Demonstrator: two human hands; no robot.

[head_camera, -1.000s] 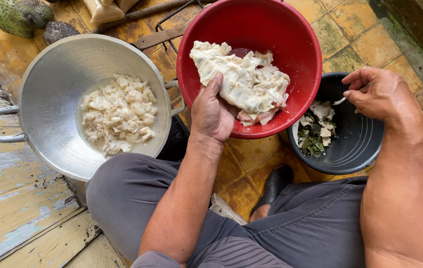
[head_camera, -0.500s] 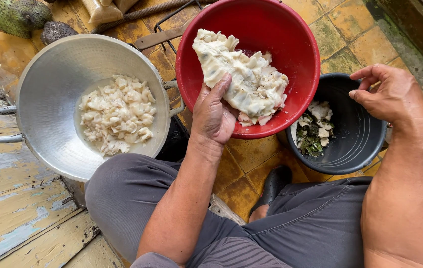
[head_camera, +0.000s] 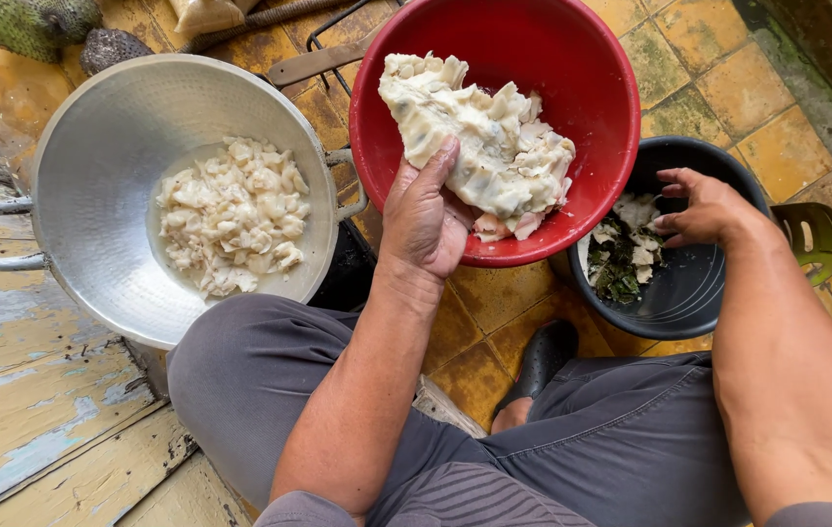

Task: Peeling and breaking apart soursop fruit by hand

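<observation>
While L hand (head_camera: pixel 426 210) grips the white fruit flesh (head_camera: pixel 479 141) in the red bowl (head_camera: pixel 572 59), R hand (head_camera: pixel 704 210) hovers loosely open, seemingly empty, over the black bucket (head_camera: pixel 689 293).

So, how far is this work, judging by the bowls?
Done: a heap of white pieces lies in the metal pan; scraps lie in the dark bucket. In hand: the left hand grips a big white chunk over the red bowl; the right hand hangs over the bucket. Left: that chunk, not yet broken up.

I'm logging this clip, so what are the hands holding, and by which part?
The left hand holds the pale fruit chunk by its lower end, over the red bowl. The right hand holds nothing visible.
</observation>
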